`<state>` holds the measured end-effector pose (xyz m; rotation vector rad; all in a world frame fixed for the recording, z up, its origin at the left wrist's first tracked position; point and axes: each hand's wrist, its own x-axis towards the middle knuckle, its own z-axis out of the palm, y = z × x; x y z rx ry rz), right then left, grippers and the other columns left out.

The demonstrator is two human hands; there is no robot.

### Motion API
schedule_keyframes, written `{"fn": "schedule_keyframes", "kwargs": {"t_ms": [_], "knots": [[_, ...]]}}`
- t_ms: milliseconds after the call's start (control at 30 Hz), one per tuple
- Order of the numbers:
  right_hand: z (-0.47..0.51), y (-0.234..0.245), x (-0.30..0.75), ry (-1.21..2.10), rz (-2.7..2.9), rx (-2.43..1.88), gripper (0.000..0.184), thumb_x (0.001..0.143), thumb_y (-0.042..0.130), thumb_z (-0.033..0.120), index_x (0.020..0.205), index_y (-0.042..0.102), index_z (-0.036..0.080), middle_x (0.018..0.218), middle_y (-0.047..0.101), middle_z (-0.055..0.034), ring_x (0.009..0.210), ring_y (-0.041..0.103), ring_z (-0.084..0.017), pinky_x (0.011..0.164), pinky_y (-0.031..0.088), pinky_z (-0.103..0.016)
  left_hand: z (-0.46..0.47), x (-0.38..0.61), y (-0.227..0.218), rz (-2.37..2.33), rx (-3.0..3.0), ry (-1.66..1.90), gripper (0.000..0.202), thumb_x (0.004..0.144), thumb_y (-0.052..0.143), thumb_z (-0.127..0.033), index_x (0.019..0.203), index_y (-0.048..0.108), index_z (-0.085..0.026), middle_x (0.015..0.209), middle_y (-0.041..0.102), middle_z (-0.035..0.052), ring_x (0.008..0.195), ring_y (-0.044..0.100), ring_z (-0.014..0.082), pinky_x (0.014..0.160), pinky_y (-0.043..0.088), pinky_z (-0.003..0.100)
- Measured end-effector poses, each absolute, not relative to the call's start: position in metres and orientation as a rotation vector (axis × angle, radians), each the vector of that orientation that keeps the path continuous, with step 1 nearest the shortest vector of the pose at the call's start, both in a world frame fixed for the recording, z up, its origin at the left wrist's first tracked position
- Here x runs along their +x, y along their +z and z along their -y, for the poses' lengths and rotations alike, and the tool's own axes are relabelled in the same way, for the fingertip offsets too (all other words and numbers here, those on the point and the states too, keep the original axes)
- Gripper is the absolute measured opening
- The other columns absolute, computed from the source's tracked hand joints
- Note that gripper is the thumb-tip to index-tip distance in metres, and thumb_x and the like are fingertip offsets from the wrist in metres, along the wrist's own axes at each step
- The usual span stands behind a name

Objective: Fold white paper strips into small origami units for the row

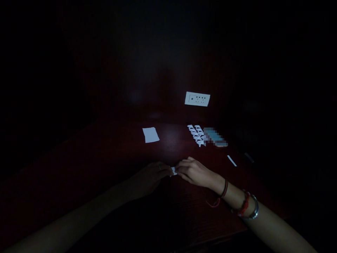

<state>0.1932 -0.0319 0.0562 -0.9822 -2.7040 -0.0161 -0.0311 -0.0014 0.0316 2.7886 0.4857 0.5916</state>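
Note:
The scene is very dark. My left hand (151,174) and my right hand (194,171) meet over a dark red table (105,165), fingers pinched together on a small white piece of paper (173,171) between them. Only a corner of that paper shows. My right wrist wears red thread bands and a metal bangle (255,208). A ring shows faintly on my left hand.
Farther back lie a white square sheet (151,135), a cluster of several small folded white pieces (196,134), a blurred blue flat object (215,137) and a narrow white strip (232,160). A white socket plate (197,98) sits on the dark wall behind.

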Motion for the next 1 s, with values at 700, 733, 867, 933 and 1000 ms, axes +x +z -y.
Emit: {"fn": "schedule_keyframes", "kwargs": {"t_ms": [700, 733, 867, 933, 1000], "knots": [[0.014, 0.089, 0.182, 0.233, 2.77, -1.148, 0.044, 0.069, 0.06, 0.032, 0.11, 0.048, 0.019, 0.087, 0.059, -0.0026, 0.085, 0.052, -0.017, 0.077, 0.034, -0.028, -0.02, -0.043, 0.042, -0.75, 2.687, 0.79, 0.031, 0.079, 0.031, -0.006, 0.098, 0.051, -0.021, 0.1, 0.048, 0.0007, 0.092, 0.047, 0.014, 0.083, 0.037, 0.027], [0.012, 0.092, 0.178, 0.219, 2.762, -1.239, 0.045, 0.069, 0.059, 0.033, 0.109, 0.049, 0.018, 0.087, 0.06, -0.0037, 0.084, 0.053, -0.017, 0.076, 0.035, -0.028, -0.02, -0.043, 0.042, -0.75, 2.692, 0.802, 0.031, 0.079, 0.031, -0.005, 0.098, 0.051, -0.02, 0.1, 0.048, 0.0009, 0.092, 0.047, 0.0139, 0.082, 0.037, 0.027], [0.003, 0.101, 0.168, 0.137, 2.584, -1.684, 0.045, 0.076, 0.046, 0.047, 0.1, 0.054, 0.01, 0.085, 0.061, -0.0144, 0.078, 0.056, -0.023, 0.067, 0.038, -0.032, -0.02, -0.045, 0.041, -0.804, 2.705, 0.848, 0.031, 0.078, 0.031, -0.005, 0.095, 0.052, -0.02, 0.099, 0.049, 0.0006, 0.091, 0.047, 0.0133, 0.082, 0.038, 0.026], [-0.002, 0.106, 0.169, 0.194, 2.588, -1.711, 0.047, 0.078, 0.04, 0.05, 0.092, 0.058, 0.009, 0.076, 0.062, -0.0134, 0.068, 0.057, -0.021, 0.06, 0.04, -0.029, -0.02, -0.046, 0.041, -0.835, 2.706, 0.867, 0.031, 0.077, 0.031, -0.005, 0.095, 0.052, -0.02, 0.098, 0.049, 0.0005, 0.09, 0.048, 0.0133, 0.082, 0.038, 0.026], [-0.005, 0.112, 0.174, 0.389, 2.642, -1.616, 0.04, 0.085, 0.033, 0.041, 0.095, 0.059, 0.012, 0.066, 0.061, -0.0069, 0.063, 0.057, -0.015, 0.061, 0.041, -0.024, -0.019, -0.047, 0.04, -0.861, 2.704, 0.877, 0.031, 0.077, 0.031, -0.006, 0.095, 0.052, -0.02, 0.098, 0.05, 0.0006, 0.09, 0.048, 0.0135, 0.081, 0.039, 0.026]]}}
